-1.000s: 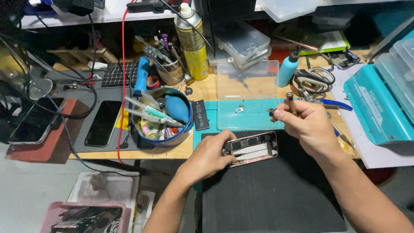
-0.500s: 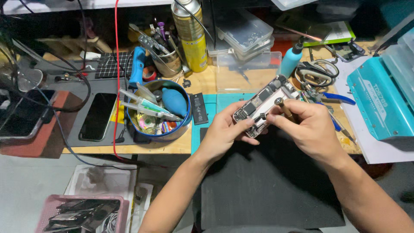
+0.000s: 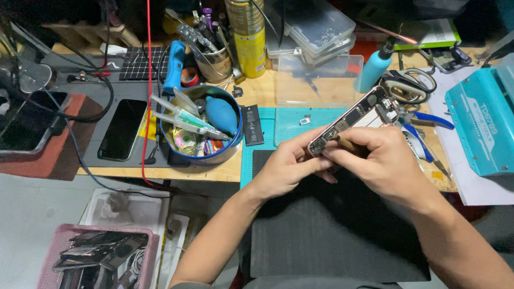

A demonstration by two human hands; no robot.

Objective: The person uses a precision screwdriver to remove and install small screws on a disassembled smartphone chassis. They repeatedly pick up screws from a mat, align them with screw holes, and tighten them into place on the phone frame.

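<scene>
An opened phone body [image 3: 357, 118] with its circuit parts exposed is held tilted above the workbench, its far end up and to the right. My left hand [image 3: 292, 165] grips its near lower end from below. My right hand [image 3: 381, 160] is curled over the phone's middle and pinches a thin tool [image 3: 342, 141] whose tip touches the phone's inside. A black mat [image 3: 332, 235] lies beneath both hands, in front of a teal work mat [image 3: 292, 124].
A round blue tin [image 3: 199, 128] with tubes and a blue air blower stands at left, next to a loose black battery [image 3: 252, 125]. A dark phone [image 3: 122, 129], yellow spray can [image 3: 249, 42], clear boxes [image 3: 316, 32], blue-handled pliers [image 3: 428, 119] and a teal case [image 3: 482, 123] surround the work area.
The phone body has been lifted off the mat and turned upward to the right. My right hand came down over it with the thin tool.
</scene>
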